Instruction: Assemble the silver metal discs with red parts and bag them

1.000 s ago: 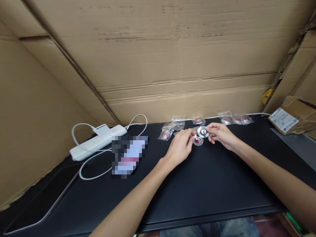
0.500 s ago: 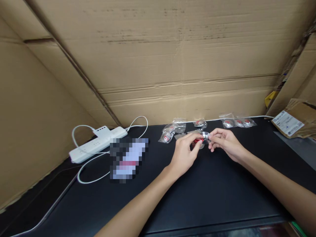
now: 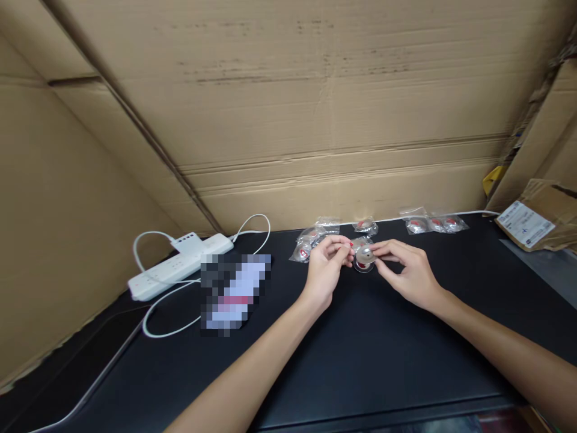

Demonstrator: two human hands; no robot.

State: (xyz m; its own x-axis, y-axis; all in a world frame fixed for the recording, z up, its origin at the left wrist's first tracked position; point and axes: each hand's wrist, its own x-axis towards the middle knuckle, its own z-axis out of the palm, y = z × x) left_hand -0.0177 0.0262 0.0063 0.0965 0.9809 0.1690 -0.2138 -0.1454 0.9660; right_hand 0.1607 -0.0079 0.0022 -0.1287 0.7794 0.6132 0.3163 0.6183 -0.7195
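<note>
My left hand (image 3: 328,261) is closed in a pinch, with a small red piece (image 3: 351,245) showing at its fingertips. To its right, my right hand (image 3: 408,270) pinches a clear, silvery round disc (image 3: 366,255) by its edge, tilted so its face shows. Below that disc, a second round clear piece with red in its middle (image 3: 362,266) lies on the black tabletop, partly covered. Just behind my hands is a crumpled clear plastic bag (image 3: 360,242).
Several bagged silvery discs with red parts lie along the back: a left cluster (image 3: 306,246), a single one (image 3: 365,225) and a right row (image 3: 435,224). A white power strip (image 3: 180,264), a pixelated object (image 3: 237,291) and a labelled brown package (image 3: 536,216) flank them.
My left hand has drawn back left with the red piece. My right hand has shifted slightly left, tilting the disc, and the round piece beneath shows more clearly.
</note>
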